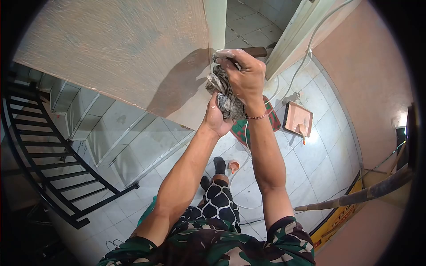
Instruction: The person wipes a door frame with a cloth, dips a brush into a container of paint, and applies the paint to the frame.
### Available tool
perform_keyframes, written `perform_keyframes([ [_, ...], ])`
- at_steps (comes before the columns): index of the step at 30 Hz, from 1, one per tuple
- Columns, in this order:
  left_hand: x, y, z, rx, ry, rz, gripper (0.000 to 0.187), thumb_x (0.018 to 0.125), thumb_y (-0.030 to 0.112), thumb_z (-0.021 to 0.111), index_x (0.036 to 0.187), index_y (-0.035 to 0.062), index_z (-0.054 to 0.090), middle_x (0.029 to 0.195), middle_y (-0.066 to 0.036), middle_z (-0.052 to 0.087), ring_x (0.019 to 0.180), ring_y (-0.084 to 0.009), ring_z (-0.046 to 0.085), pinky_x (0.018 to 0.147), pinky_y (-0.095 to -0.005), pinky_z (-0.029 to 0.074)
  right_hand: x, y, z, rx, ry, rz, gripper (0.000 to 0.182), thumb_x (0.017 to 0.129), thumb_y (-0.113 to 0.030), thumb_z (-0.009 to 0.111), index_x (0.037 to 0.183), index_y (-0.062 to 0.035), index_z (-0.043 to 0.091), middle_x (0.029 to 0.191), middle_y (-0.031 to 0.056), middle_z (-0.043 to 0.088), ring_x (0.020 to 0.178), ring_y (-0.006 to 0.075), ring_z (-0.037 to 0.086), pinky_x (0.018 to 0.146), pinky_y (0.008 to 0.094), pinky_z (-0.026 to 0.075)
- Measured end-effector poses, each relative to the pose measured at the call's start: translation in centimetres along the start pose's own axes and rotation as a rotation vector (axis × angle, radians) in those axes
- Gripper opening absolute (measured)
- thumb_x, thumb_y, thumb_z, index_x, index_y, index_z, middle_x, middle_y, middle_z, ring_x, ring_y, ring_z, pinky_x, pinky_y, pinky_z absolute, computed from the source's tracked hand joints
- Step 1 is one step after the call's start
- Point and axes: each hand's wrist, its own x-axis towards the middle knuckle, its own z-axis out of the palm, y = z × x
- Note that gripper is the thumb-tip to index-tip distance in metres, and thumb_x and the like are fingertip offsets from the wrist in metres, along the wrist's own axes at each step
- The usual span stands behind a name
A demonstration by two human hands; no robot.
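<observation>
A crumpled grey-and-black patterned cloth (234, 106), smeared with white, is bunched between my two hands in front of a peach-coated panel (124, 48). My left hand (216, 119) cups the cloth from below, palm turned up and fingers mostly hidden behind it. Above it my right hand (247, 77) grips the cloth's upper part, its fingers curled and the thumb and index finger coated in white. A brown bar-shaped piece (255, 52) shows just beyond the right knuckles. The panel's edge lies close to the left of the cloth, with the shadow of my hands across its face.
On the tiled floor sit a tray (290, 116) with peach paint and a brush (302, 130), plus a small paint cup (234, 166) by my feet. A red-green item (271, 116) lies beneath my right forearm. Black railing (51, 142) curves at left; a pole (355, 197) slants in at right.
</observation>
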Motion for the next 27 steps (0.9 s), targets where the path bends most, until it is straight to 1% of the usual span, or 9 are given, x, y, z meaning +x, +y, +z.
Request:
perform_keyframes([
  [1, 0.3, 0.2, 0.0, -0.008, -0.032, -0.021, 0.046, 0.093, 0.044, 0.028, 0.121, 0.0137, 0.048, 0.118, -0.003, 0.055, 0.105, -0.0185, 0.055, 0.091, -0.0384, 0.044, 0.1, 0.1, 0.2, 0.004, -0.002, 0.0, 0.016, 0.069, 0.004, 0.066, 0.084, -0.0024, 0.067, 0.08, 0.0064, 0.067, 0.073, 0.0114, 0.063, 0.065, 0.0229, 0.048],
  [3, 0.0, 0.3, 0.5, -0.028, -0.006, -0.072, 0.046, 0.093, 0.044, 0.027, 0.121, 0.0133, 0.048, 0.117, -0.004, 0.055, 0.106, -0.0196, 0.055, 0.091, -0.0395, 0.045, 0.3, 0.2, 0.6, -0.131, 0.062, -0.183, 0.015, 0.069, 0.003, 0.067, 0.083, -0.0027, 0.066, 0.078, 0.0077, 0.066, 0.071, 0.0157, 0.064, 0.064, 0.0249, 0.049],
  [5, 0.3, 0.3, 0.3, -0.052, 0.015, -0.126, 0.047, 0.093, 0.043, 0.026, 0.121, 0.0128, 0.048, 0.117, -0.006, 0.055, 0.106, -0.0207, 0.055, 0.09, -0.0406, 0.046, 0.3, -0.1, 0.7, -0.143, 0.07, -0.184, 0.015, 0.069, 0.003, 0.067, 0.082, -0.0027, 0.065, 0.078, 0.0081, 0.066, 0.07, 0.0177, 0.064, 0.064, 0.0258, 0.049],
  [7, 1.1, 0.1, -0.8, -0.227, -0.122, -0.302, 0.047, 0.092, 0.04, 0.026, 0.119, 0.008, 0.048, 0.117, -0.011, 0.055, 0.108, -0.0248, 0.054, 0.093, -0.0425, 0.045, 0.2, 0.0, 0.9, -0.157, 0.079, -0.187, 0.014, 0.069, 0.003, 0.067, 0.081, -0.0028, 0.065, 0.078, 0.0084, 0.065, 0.069, 0.0197, 0.064, 0.063, 0.0268, 0.049],
  [9, 1.8, -0.3, -1.5, -0.234, -0.141, -0.332, 0.047, 0.092, 0.04, 0.026, 0.117, 0.007, 0.048, 0.115, -0.012, 0.055, 0.106, -0.0253, 0.055, 0.091, -0.0423, 0.046, 0.0, 0.6, 1.1, -0.117, 0.135, -0.159, 0.019, 0.066, 0.002, 0.064, 0.083, -0.0038, 0.061, 0.081, 0.0098, 0.061, 0.073, 0.027, 0.06, 0.062, 0.0331, 0.048],
  [14, 2.5, -0.1, -2.5, -0.161, -0.123, -0.384, 0.047, 0.092, 0.039, 0.026, 0.115, 0.0056, 0.049, 0.111, -0.012, 0.058, 0.102, -0.0261, 0.058, 0.088, -0.0416, 0.049, -0.5, 1.5, 1.2, -0.219, 0.1, -0.257, 0.018, 0.066, 0.002, 0.066, 0.083, -0.0032, 0.062, 0.082, 0.0101, 0.062, 0.073, 0.0256, 0.061, 0.064, 0.0313, 0.049],
  [16, 2.2, 0.3, -2.3, -0.081, -0.03, -0.358, 0.044, 0.092, 0.037, 0.029, 0.114, 0.0058, 0.05, 0.11, -0.012, 0.058, 0.1, -0.0254, 0.059, 0.087, -0.041, 0.049, -0.7, 1.6, 1.5, -0.232, 0.114, -0.279, 0.016, 0.067, 0.003, 0.067, 0.082, -0.0026, 0.064, 0.082, 0.0103, 0.063, 0.073, 0.0243, 0.062, 0.064, 0.0296, 0.049],
  [25, 2.7, -0.3, -3.7, -0.111, -0.076, -0.325, 0.038, 0.093, 0.038, 0.035, 0.112, 0.0081, 0.048, 0.107, -0.009, 0.057, 0.098, -0.0203, 0.058, 0.086, -0.039, 0.049, -1.0, 2.7, 2.8, -0.204, 0.245, -0.422, 0.021, 0.064, 0.007, 0.067, 0.082, -0.0028, 0.063, 0.079, 0.0101, 0.062, 0.071, 0.0245, 0.061, 0.062, 0.03, 0.049],
  [27, 2.9, -0.6, -3.6, -0.133, -0.085, -0.318, 0.038, 0.093, 0.038, 0.035, 0.112, 0.0082, 0.048, 0.107, -0.008, 0.057, 0.098, -0.0201, 0.057, 0.086, -0.039, 0.049, -0.7, 2.9, 2.8, -0.184, 0.223, -0.47, 0.026, 0.063, 0.005, 0.065, 0.087, -0.0043, 0.061, 0.082, 0.0092, 0.059, 0.073, 0.0263, 0.058, 0.063, 0.0334, 0.048],
])
